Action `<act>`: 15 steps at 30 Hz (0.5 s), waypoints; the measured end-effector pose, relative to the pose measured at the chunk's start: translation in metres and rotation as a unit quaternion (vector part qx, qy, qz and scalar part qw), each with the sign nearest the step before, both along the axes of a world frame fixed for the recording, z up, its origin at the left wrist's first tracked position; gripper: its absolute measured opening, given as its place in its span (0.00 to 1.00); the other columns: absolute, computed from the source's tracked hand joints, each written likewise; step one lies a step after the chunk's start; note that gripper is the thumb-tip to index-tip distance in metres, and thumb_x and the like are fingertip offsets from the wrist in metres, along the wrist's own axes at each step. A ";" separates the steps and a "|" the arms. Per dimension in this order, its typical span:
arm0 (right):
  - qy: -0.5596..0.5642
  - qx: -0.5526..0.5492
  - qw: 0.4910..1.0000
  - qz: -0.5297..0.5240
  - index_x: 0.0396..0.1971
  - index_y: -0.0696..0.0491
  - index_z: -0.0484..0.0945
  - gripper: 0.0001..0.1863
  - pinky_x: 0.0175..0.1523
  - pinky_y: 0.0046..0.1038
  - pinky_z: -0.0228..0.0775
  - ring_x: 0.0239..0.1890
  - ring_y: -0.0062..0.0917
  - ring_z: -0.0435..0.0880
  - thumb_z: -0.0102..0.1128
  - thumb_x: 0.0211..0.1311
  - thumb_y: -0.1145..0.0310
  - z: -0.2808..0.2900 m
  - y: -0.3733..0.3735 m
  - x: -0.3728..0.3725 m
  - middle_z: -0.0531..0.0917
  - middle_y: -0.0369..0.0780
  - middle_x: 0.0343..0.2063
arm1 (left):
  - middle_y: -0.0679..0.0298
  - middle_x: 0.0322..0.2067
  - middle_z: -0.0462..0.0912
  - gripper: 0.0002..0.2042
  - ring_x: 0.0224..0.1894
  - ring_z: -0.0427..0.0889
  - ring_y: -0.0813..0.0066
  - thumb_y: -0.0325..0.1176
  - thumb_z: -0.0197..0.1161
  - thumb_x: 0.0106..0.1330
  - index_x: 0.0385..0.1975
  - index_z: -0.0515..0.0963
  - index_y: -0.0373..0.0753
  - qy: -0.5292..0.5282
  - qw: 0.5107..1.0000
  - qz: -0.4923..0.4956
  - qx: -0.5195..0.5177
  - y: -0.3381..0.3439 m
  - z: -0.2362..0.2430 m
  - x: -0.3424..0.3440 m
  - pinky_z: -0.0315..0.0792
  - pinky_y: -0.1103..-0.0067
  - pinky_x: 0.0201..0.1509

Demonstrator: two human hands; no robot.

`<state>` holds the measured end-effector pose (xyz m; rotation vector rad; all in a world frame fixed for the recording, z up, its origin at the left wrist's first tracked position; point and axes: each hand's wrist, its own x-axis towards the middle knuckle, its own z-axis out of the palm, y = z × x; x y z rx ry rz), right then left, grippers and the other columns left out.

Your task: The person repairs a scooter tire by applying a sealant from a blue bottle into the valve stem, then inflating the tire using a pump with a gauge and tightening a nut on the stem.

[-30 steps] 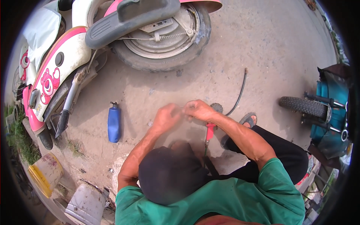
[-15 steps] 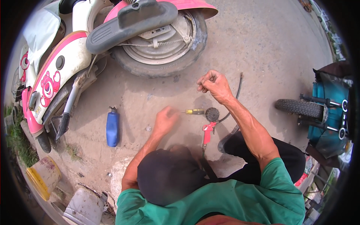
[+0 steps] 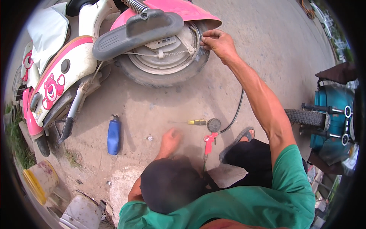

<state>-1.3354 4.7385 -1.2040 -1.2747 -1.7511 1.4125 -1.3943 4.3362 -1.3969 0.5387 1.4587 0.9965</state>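
My right hand [image 3: 220, 43] is stretched forward to the right edge of the scooter's rear wheel [image 3: 167, 76]. Its thumb and fingers are pinched together at the tyre, and whatever is between them is too small to make out. Smeared by motion, my left hand [image 3: 170, 140] hovers low over the ground by my knee, its fingers not clear. Ahead of it lies a screwdriver [image 3: 197, 122] with a yellow and black handle. Next to that is a red-handled tyre inflator [image 3: 209, 142] with a round black gauge [image 3: 214, 124] and a black hose [image 3: 237, 110].
The pink and white scooter [image 3: 65, 61] fills the upper left. A blue bottle [image 3: 113, 135] stands or lies on the ground, with a small shiny item [image 3: 150, 138] to its right. Two buckets [image 3: 82, 212] sit at lower left. A teal vehicle [image 3: 329, 99] with a knobbly tyre is at right.
My right hand has moved forward, up to the wheel's right edge. My left hand has drawn back from the screwdriver toward me. The view has shifted slightly.
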 end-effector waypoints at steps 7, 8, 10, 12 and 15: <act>-0.145 0.119 0.982 0.001 0.41 0.57 0.89 0.13 0.48 0.29 0.81 0.38 0.25 0.91 0.69 0.57 0.67 -0.019 0.021 -0.015 0.91 0.43 0.35 | 0.63 0.31 0.84 0.07 0.30 0.83 0.78 0.29 0.63 0.73 0.41 0.78 0.30 -0.024 0.999 0.014 -0.023 0.005 0.014 -0.004 0.77 0.79 0.37; -0.175 0.136 0.975 -0.006 0.41 0.54 0.90 0.14 0.50 0.31 0.81 0.40 0.28 0.91 0.69 0.56 0.66 -0.020 0.023 -0.017 0.91 0.44 0.35 | 0.63 0.31 0.84 0.07 0.30 0.83 0.78 0.29 0.63 0.73 0.41 0.78 0.30 -0.026 0.999 0.016 -0.022 0.005 0.013 -0.004 0.77 0.79 0.37; -0.206 0.161 0.965 -0.005 0.41 0.53 0.90 0.14 0.52 0.32 0.81 0.41 0.31 0.91 0.69 0.56 0.64 -0.020 0.027 -0.020 0.91 0.44 0.37 | 0.63 0.32 0.84 0.07 0.30 0.83 0.78 0.29 0.62 0.73 0.41 0.78 0.30 -0.035 0.999 0.019 -0.019 0.007 0.014 -0.006 0.77 0.79 0.37; -0.236 0.185 0.954 -0.005 0.42 0.52 0.90 0.15 0.53 0.34 0.81 0.43 0.34 0.91 0.68 0.56 0.63 -0.020 0.029 -0.024 0.91 0.45 0.38 | 0.62 0.32 0.84 0.07 0.30 0.83 0.77 0.29 0.62 0.73 0.41 0.78 0.30 -0.043 0.999 0.022 -0.016 0.008 0.013 -0.008 0.78 0.79 0.37; -0.264 0.222 0.939 -0.001 0.40 0.53 0.90 0.14 0.48 0.30 0.80 0.37 0.27 0.90 0.71 0.56 0.64 -0.020 0.030 -0.030 0.91 0.41 0.35 | 0.61 0.33 0.85 0.07 0.31 0.84 0.77 0.28 0.62 0.73 0.42 0.78 0.30 -0.046 0.999 0.023 -0.015 0.008 0.009 -0.009 0.79 0.78 0.38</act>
